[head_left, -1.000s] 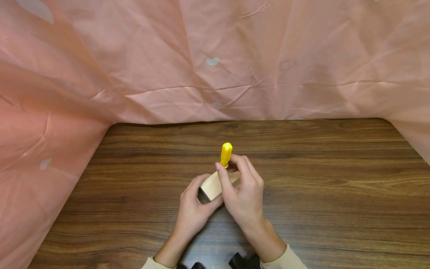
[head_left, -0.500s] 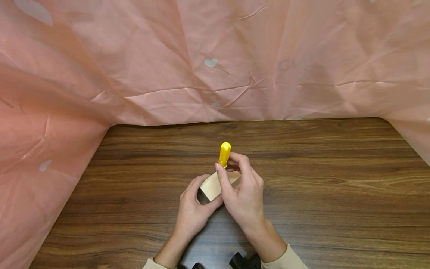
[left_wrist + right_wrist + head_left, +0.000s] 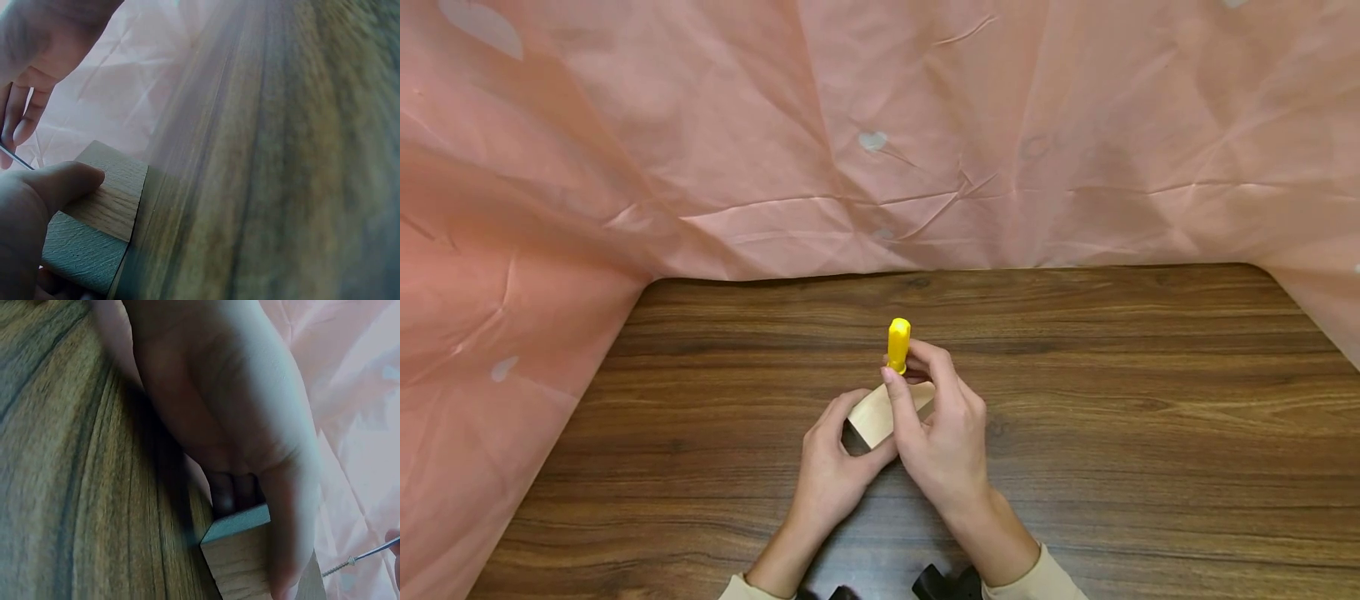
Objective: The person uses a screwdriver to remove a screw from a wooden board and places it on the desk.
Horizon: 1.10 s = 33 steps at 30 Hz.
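Note:
A wooden block (image 3: 872, 417) with a pale top and darker end lies low over the table in the head view. My left hand (image 3: 838, 467) grips it from the left, its thumb (image 3: 69, 181) along one side of the block in the left wrist view. My right hand (image 3: 951, 442) pinches a screwdriver between thumb and fingers, just below its yellow handle (image 3: 898, 343), which points up and away. In the right wrist view the metal shaft (image 3: 375, 548) meets a screw (image 3: 339, 569) whose threaded end runs down to the block; its tip is hidden behind the block's edge.
The brown wood-grain table (image 3: 1150, 400) spreads around both hands. A pink cloth (image 3: 962, 125) with pale heart shapes hangs along its back and sides. Black devices (image 3: 946, 582) show by the wrists at the bottom edge.
The screwdriver handle has tipped slightly left and its facets have turned. My right fingers have shifted a little left with it. The left hand and block stay in place.

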Motion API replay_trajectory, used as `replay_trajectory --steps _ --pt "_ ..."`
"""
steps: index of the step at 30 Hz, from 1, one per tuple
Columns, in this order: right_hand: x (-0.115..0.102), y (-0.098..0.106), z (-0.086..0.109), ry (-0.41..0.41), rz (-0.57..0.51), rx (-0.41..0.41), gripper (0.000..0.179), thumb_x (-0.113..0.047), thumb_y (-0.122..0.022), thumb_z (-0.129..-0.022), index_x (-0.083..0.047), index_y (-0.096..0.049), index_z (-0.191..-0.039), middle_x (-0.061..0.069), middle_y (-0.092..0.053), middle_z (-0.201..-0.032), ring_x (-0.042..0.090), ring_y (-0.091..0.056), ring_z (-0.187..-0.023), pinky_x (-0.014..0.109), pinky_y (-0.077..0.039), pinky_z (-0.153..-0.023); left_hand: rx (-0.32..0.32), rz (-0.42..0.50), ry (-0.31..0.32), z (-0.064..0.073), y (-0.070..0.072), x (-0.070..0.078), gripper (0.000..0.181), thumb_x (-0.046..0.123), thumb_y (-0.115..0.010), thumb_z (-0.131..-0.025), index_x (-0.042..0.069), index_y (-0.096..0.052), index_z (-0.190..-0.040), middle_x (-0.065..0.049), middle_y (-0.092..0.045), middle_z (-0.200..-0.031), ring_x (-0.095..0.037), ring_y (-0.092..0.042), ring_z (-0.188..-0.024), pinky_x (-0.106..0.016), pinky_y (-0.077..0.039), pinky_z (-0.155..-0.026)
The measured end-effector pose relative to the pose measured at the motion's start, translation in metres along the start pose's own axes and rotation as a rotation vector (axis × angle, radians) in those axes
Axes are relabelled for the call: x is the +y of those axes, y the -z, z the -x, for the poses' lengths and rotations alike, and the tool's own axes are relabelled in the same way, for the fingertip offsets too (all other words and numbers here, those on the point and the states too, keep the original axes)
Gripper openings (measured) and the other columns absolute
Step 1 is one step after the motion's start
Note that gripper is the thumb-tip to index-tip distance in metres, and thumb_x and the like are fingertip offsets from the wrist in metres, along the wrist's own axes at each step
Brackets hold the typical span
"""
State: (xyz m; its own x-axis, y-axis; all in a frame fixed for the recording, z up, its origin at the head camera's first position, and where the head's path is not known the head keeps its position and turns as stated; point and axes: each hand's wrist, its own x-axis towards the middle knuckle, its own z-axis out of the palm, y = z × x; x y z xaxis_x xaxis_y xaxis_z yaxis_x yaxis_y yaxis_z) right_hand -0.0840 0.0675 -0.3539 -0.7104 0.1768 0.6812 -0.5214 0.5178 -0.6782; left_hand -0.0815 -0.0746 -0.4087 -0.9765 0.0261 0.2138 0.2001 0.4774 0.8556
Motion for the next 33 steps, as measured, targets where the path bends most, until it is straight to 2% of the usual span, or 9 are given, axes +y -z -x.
replay_trajectory --steps 3,14,18,24,33 --pt "0.0003 0.0004 -0.0009 -0.004 -0.009 0.009 0.031 -0.009 -0.08 -0.097 -0.003 -0.066 -0.124 0.008 -0.082 -0.102 0.017 -0.078 -0.092 0.024 -0.059 -0.087 0.003 -0.002 0.0 0.0001 0.0 0.0001 0.051 0.029 -0.097 -0.078 0.024 -0.074 -0.124 0.003 -0.076 -0.113 -0.015 -0.066 -0.098 -0.033 -0.051 -0.087" --pt "0.0002 0.0014 -0.0013 -0.013 -0.023 0.001 0.028 -0.01 -0.079 -0.098 -0.004 -0.066 -0.122 0.006 -0.083 -0.103 0.016 -0.077 -0.091 0.023 -0.059 -0.087 0.011 -0.014 -0.014 0.0002 -0.0004 0.0007 0.052 0.025 -0.097 -0.078 0.02 -0.074 -0.124 0.001 -0.076 -0.113 -0.016 -0.067 -0.098 -0.033 -0.052 -0.087" --pt "0.001 0.0006 -0.0013 -0.022 -0.024 0.017 0.028 -0.009 -0.079 -0.097 -0.004 -0.067 -0.121 0.006 -0.081 -0.102 0.017 -0.076 -0.092 0.025 -0.059 -0.086 0.005 -0.005 -0.012 0.0005 -0.0009 0.0008 0.052 0.025 -0.097 -0.078 0.021 -0.074 -0.124 0.001 -0.076 -0.113 -0.015 -0.067 -0.098 -0.033 -0.052 -0.086" --pt "0.0031 0.0 -0.0023 0.007 -0.029 0.058 0.027 -0.009 -0.082 -0.094 -0.002 -0.069 -0.116 0.01 -0.073 -0.099 0.019 -0.074 -0.09 0.029 -0.059 -0.082 0.0 -0.002 -0.011 0.0003 -0.0013 0.0011 0.051 0.026 -0.097 -0.079 0.023 -0.074 -0.124 0.003 -0.076 -0.113 -0.015 -0.066 -0.098 -0.032 -0.051 -0.086" --pt "0.0023 0.0 -0.0024 0.021 -0.059 0.036 0.024 -0.006 -0.081 -0.095 -0.001 -0.071 -0.117 0.01 -0.074 -0.098 0.019 -0.074 -0.09 0.029 -0.061 -0.081 0.002 -0.015 -0.008 -0.0001 -0.0004 0.0008 0.052 0.025 -0.097 -0.079 0.02 -0.073 -0.125 0.001 -0.076 -0.114 -0.016 -0.067 -0.098 -0.033 -0.052 -0.087"
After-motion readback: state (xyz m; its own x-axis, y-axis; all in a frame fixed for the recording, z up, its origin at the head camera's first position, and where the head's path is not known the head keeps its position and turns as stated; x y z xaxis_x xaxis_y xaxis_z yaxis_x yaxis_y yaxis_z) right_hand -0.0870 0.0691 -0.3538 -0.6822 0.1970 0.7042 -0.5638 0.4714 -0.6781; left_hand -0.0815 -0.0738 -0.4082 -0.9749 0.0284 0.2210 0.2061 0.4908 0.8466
